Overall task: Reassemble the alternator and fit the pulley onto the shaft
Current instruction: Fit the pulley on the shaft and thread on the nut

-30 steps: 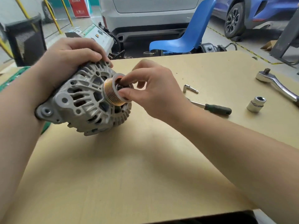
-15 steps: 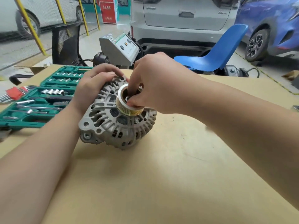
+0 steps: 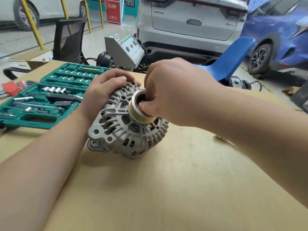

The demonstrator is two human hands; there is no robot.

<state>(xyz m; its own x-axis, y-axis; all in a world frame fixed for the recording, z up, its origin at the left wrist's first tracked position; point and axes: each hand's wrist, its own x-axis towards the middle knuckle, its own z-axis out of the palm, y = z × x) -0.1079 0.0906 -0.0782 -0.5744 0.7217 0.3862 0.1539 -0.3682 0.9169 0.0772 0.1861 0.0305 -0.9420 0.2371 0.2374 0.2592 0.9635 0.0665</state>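
Note:
A grey cast alternator (image 3: 123, 130) rests tilted on the cardboard-covered table (image 3: 166, 189), pulley side facing up and right. A ribbed brass-coloured pulley (image 3: 138, 112) sits on its shaft. My left hand (image 3: 103, 92) grips the alternator's upper rear edge. My right hand (image 3: 175, 90) comes from the right, fingers pinched on the pulley's rim and reaching into its bore. What the fingertips hold inside is hidden.
An open green socket set case (image 3: 46, 95) lies at the left, with red hex keys (image 3: 11, 87) beyond it. A blue chair (image 3: 231, 60), a grey machine (image 3: 126, 49) and parked cars stand behind the table. A small metal part (image 3: 220, 137) peeks from under my right forearm.
The view swung left, bringing the socket set into sight and losing the ratchet and socket at right. My right hand stays on the pulley, wrist now turned over it.

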